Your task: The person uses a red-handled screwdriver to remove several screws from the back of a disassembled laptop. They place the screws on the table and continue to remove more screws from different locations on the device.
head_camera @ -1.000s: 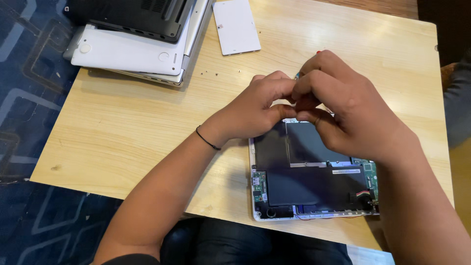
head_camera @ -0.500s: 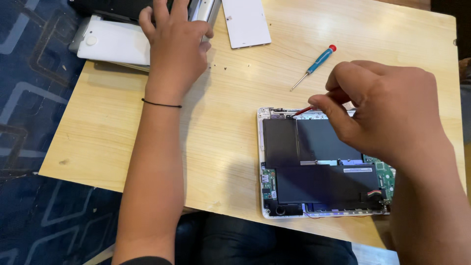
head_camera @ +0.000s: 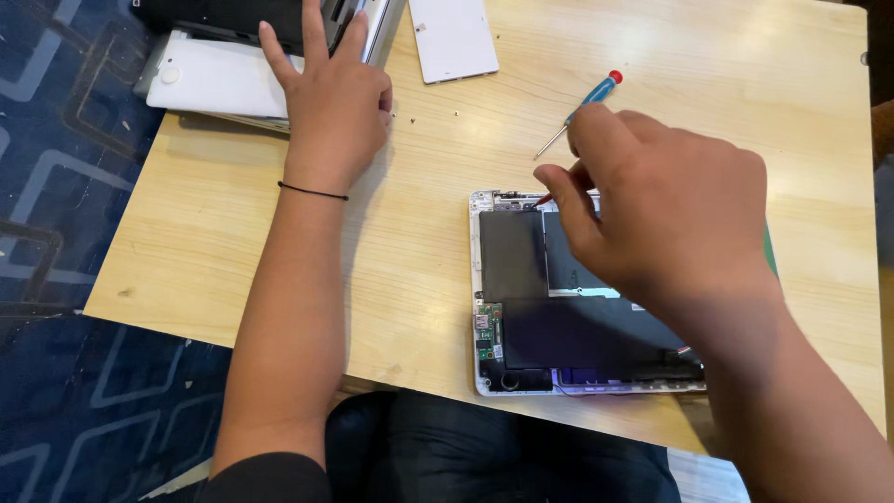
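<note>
Head view shows my two hands over a wooden table (head_camera: 233,214). My left hand (head_camera: 331,102) is far out on the left, flat and open, fingers spread. The fingertips rest on a stack of laptops (head_camera: 214,79) at the far left corner. A thin black band (head_camera: 312,191) goes around that wrist.

My right hand (head_camera: 670,214) is on the right, over the far edge of an opened tablet (head_camera: 521,307). The fingers are bent and pinched close together at that edge. I think they may be holding something small and reddish there, but it is too tiny and too hidden for me to be sure.

The tablet lies on the near right part of the table with its back off. I can see dark flat battery packs (head_camera: 512,256) inside and a small green board (head_camera: 489,335) on its left side. My right hand and arm cover much of its right half.

A small screwdriver (head_camera: 579,110) with a blue handle and red cap lies on the table just past my right hand, not touching it. A white cover (head_camera: 453,37) lies at the far edge, between the laptops and the screwdriver. A few tiny screws (head_camera: 410,116) sit near my left hand. Blue patterned carpet (head_camera: 56,233) is on the left.
</note>
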